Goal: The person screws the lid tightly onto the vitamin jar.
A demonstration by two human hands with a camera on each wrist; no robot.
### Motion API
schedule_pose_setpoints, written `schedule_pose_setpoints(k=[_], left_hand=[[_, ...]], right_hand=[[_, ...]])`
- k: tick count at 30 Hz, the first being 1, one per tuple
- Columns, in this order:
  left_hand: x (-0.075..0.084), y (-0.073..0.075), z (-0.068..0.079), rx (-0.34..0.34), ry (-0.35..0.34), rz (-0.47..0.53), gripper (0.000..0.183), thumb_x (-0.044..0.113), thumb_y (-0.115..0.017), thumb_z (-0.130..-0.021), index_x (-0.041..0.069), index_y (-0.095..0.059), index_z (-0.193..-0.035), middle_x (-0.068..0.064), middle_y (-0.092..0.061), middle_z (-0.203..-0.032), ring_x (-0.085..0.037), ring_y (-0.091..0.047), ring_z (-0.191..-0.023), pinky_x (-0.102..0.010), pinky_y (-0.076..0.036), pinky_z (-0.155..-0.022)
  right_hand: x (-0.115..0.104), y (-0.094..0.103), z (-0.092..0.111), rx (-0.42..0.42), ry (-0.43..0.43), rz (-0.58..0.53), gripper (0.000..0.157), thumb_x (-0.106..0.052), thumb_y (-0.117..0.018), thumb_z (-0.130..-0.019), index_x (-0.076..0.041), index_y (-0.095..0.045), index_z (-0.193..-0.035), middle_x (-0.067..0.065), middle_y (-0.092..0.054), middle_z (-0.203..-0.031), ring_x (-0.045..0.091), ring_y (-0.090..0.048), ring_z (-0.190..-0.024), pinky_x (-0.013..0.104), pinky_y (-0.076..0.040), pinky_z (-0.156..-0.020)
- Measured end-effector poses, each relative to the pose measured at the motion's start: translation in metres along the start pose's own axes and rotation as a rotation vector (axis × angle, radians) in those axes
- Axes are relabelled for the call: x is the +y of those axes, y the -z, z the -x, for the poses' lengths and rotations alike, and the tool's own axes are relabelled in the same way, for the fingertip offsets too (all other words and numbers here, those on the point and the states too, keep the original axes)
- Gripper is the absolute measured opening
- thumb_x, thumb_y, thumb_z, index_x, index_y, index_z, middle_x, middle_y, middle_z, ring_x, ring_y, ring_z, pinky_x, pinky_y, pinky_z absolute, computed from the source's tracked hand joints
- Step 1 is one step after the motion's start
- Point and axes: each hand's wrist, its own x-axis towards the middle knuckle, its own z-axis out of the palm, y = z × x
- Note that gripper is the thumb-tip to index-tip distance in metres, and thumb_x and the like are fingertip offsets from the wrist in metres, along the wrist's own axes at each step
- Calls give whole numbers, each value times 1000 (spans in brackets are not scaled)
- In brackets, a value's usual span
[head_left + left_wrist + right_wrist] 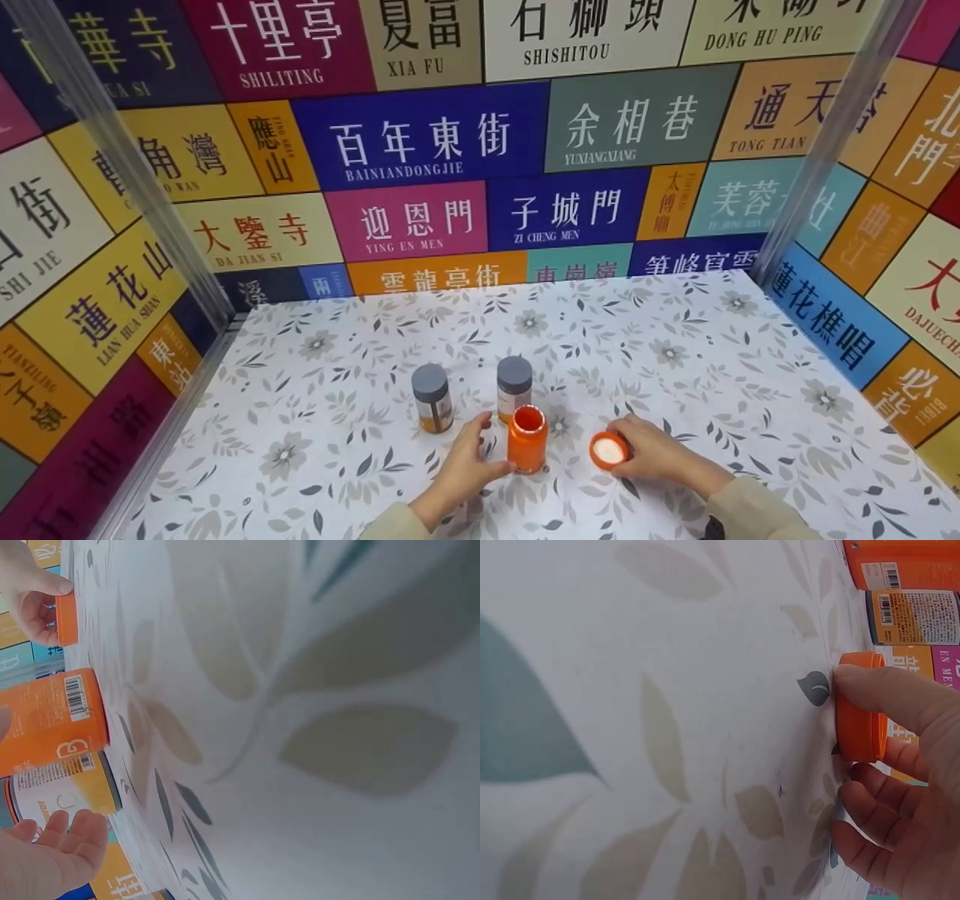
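Observation:
An uncapped orange bottle [528,447] stands upright on the table, its open mouth showing. My left hand [466,466] is at the bottle's left side, thumb tip right by its lower wall; in the left wrist view the fingers of this hand [64,855] are spread and loosely bent, not wrapped round the bottle [56,724]. To the right, an orange bottle cap [608,450] has its whitish inside facing up. My right hand [651,454] pinches the cap's edge; in the right wrist view the cap [861,709] sits at the tabletop between thumb and fingers.
Two grey-lidded bottles stand behind: one [433,399] to the left, the other [514,386] just behind the orange bottle. A white leaf-patterned cloth [360,390] covers the table. Panels with street names [420,135] rise at the back and both sides.

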Motion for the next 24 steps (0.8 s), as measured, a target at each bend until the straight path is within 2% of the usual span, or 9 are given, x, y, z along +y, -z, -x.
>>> schedule_pose_setpoints(k=[6,11,17,24], left_hand=[[3,-13,-2,27,-73,-4,85,32,-72,-58,8,-29,-126,-13,-33,-125,-29,-33,-114,-41,-29,-91],[5,-24,-5,75,-81,-13,87,35,-73,-56,9,-28,-126,-12,-33,-126,-27,-30,-115,-43,-26,-93],[4,-34,-8,90,-41,20,79,26,-73,-57,9,-33,-122,-13,-36,-123,-27,-33,-113,-46,-23,-93],[-1,-40,-13,96,-53,63,74,16,-73,-58,6,-34,-120,-11,-41,-118,-25,-39,-108,-43,-27,-92]], right_hand=[[0,0,0,-8,-1,-10,45,-30,-70,-58,-12,-50,-94,-3,-45,-84,12,-43,-74,29,-37,-65],[0,0,0,-14,-18,-16,43,-27,-70,-57,-14,-50,-93,-4,-44,-83,10,-43,-72,27,-37,-64],[1,1,0,-21,-19,-23,43,-27,-70,-57,-13,-50,-93,-3,-44,-83,10,-43,-72,27,-37,-64],[1,1,-2,-27,-13,-41,43,-27,-70,-57,-13,-51,-93,-2,-45,-84,11,-44,-73,28,-37,-64]])
